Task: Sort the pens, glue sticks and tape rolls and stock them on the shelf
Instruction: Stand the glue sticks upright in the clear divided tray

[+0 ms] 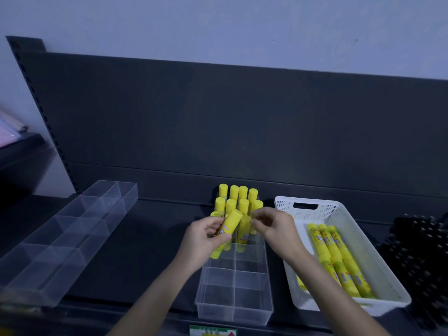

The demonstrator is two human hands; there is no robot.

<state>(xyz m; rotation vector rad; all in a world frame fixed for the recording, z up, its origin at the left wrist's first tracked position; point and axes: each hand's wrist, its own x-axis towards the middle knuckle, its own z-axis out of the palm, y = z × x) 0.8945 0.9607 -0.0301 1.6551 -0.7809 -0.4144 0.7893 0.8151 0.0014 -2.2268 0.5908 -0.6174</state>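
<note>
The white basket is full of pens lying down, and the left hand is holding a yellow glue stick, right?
Not quite, one bit is wrong. The white basket holds yellow glue sticks lying down, not pens, as the head view shows. The left hand does hold a glue stick.

we see a pale wall [218, 25] above a dark back panel [218, 117]. pinkish sheets [9, 132] lie far left; a green label [213, 331] sits low.
</note>
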